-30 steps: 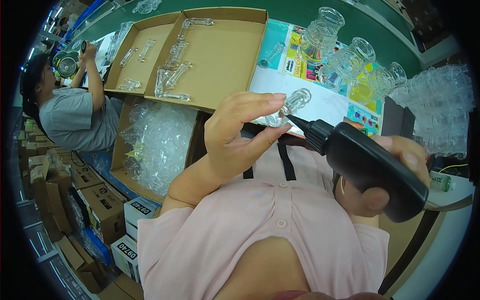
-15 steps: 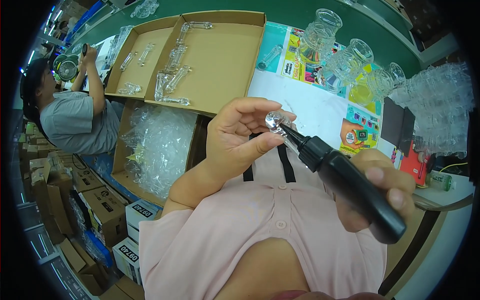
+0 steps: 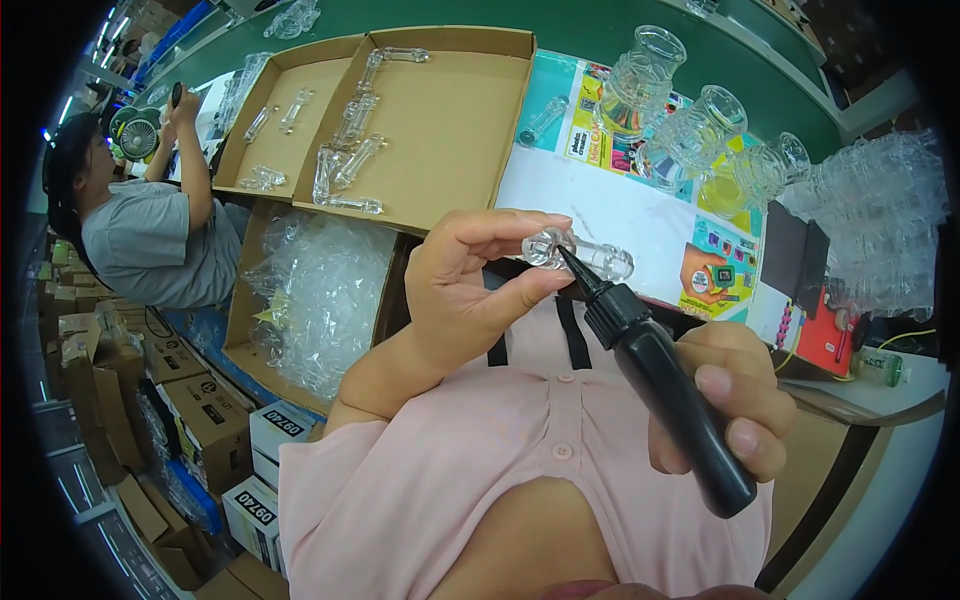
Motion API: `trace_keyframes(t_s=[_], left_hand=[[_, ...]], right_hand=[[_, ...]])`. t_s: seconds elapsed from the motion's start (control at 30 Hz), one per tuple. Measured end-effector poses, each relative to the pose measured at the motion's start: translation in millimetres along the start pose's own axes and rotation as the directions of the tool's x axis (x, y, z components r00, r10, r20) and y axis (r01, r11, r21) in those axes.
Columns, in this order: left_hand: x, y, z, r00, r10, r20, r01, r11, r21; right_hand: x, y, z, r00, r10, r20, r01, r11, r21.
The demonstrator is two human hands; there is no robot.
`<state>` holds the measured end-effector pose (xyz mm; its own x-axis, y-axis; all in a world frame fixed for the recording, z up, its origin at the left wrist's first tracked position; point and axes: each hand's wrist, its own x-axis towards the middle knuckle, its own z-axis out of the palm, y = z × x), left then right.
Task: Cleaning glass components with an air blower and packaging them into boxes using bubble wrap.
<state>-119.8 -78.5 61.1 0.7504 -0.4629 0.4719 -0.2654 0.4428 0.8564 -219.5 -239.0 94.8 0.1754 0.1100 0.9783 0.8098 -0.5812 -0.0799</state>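
Between the thumb and fingers of my left hand [image 3: 480, 265] is a small clear glass tube piece [image 3: 600, 260] with a rounded end, lying roughly level and pointing right. My right hand [image 3: 735, 400] is wrapped round a black squeeze bottle [image 3: 680, 410]. Its thin tapered nozzle [image 3: 583, 270] slants up to the left, and the tip meets the glass piece near its rounded end, close to my left fingertips. Whether any liquid comes out cannot be made out.
Cardboard trays [image 3: 450, 130] with several glass pieces stand at the back left, above a box of clear plastic bags [image 3: 325, 300]. Clear glass vessels [image 3: 640, 85] and wrapped items [image 3: 870, 220] line the right. A co-worker [image 3: 150, 230] in grey sits at the left, near a green fan [image 3: 138, 135].
The glass piece has turned so its length now points right and shows more. The bottle has tilted steeper, its base swinging down and left with my right hand.
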Motion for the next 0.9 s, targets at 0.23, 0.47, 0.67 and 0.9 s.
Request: trace_keyframes(t_s=[0.23,0.47,0.67,0.9], left_hand=[[3.9,0.3,-2.9,0.970,0.243,0.018,-0.235,0.912,0.337],[7.9,0.8,-8.1,0.923,0.366,0.114,-0.366,0.751,0.550],[10.3,1.9,-3.2,0.898,0.408,0.161,-0.420,0.694,0.585],[2.3,-14.5,-1.7,0.993,0.106,0.061,-0.120,0.940,0.318]], right_hand=[[-1.0,0.2,1.1,1.000,-0.020,0.010,0.020,0.999,-0.034],[3.9,4.0,-0.8,0.999,0.009,0.033,-0.007,0.998,-0.063],[-10.2,-3.4,-23.6,0.867,0.496,-0.045,-0.498,0.866,-0.046],[-17.6,39.9,-24.8,0.258,0.787,-0.561,-0.431,0.613,0.662]])
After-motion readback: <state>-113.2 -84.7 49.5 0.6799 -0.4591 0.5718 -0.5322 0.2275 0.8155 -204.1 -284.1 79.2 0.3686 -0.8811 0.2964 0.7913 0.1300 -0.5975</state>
